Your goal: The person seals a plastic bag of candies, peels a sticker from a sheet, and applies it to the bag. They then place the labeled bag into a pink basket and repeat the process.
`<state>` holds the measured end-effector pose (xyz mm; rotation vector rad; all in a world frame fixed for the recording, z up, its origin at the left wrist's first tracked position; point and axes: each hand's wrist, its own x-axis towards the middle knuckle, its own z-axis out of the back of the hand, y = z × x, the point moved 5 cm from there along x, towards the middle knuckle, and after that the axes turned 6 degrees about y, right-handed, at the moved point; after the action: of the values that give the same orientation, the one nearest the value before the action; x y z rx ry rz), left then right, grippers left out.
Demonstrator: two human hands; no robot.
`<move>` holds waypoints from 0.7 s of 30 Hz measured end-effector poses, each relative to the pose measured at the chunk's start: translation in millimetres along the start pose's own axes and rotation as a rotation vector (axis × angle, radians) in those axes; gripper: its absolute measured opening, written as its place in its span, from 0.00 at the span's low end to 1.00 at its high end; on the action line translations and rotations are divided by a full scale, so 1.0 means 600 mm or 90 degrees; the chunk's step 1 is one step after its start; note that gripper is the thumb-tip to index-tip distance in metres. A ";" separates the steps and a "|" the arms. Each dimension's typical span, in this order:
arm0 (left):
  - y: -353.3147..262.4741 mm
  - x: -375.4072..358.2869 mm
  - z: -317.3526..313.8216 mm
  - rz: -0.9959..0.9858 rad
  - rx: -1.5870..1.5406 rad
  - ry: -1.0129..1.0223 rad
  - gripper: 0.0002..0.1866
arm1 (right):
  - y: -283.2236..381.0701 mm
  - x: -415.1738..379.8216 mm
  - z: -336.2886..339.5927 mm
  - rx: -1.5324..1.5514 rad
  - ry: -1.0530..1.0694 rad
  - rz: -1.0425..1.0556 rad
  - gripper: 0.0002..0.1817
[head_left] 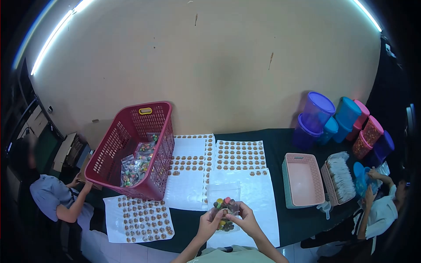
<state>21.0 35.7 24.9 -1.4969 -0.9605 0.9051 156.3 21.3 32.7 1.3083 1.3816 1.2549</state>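
Head view: near the six o'clock edge of the dark table (285,223), we hold a clear bag (223,191) of coloured pieces between our left hand (210,224) and right hand (246,220), thumbs meeting at a small round label (226,211). Pressing from its centre outward, with the film taut, should limit wrinkles. From the bag, the maroon basket (160,162) stands at ten o'clock, likely hampering reach that way; the white sheet (258,206) lies below our hands, the peach tray (305,179) at two o'clock, a clear scoop (325,209) at three.
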 end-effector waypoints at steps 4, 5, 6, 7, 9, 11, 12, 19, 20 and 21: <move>-0.024 -0.020 -0.011 -0.003 0.144 0.084 0.15 | -0.009 -0.014 -0.002 0.123 -0.055 -0.054 0.13; -0.032 -0.024 -0.013 0.011 0.150 0.095 0.16 | -0.009 -0.016 -0.002 0.111 -0.059 -0.055 0.12; -0.034 -0.026 -0.012 0.026 0.156 0.105 0.16 | -0.009 -0.019 -0.003 0.108 -0.056 -0.050 0.12; -0.014 -0.024 0.000 0.010 0.162 0.080 0.14 | -0.010 -0.021 -0.006 0.103 -0.047 -0.055 0.12; -0.015 -0.029 0.007 0.013 0.169 0.044 0.14 | -0.014 -0.026 -0.014 0.110 -0.035 -0.069 0.12; -0.016 -0.030 0.018 -0.004 0.192 -0.004 0.13 | -0.023 -0.028 -0.024 0.110 -0.017 -0.080 0.13; -0.011 -0.032 0.020 -0.011 0.193 -0.008 0.13 | -0.025 -0.027 -0.028 0.132 -0.009 -0.099 0.14; 0.011 -0.030 0.028 0.002 0.055 -0.093 0.13 | -0.054 -0.008 -0.027 0.102 0.110 -0.129 0.17; 0.010 -0.032 0.025 0.043 0.029 -0.113 0.13 | -0.056 -0.009 -0.021 0.099 0.110 -0.127 0.17; 0.012 -0.032 0.024 0.084 0.003 -0.132 0.13 | -0.052 -0.010 -0.019 0.063 0.129 -0.125 0.17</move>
<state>1.3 22.7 16.8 -1.4978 -1.0157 1.1748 140.7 15.3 3.4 1.1026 1.6908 1.2224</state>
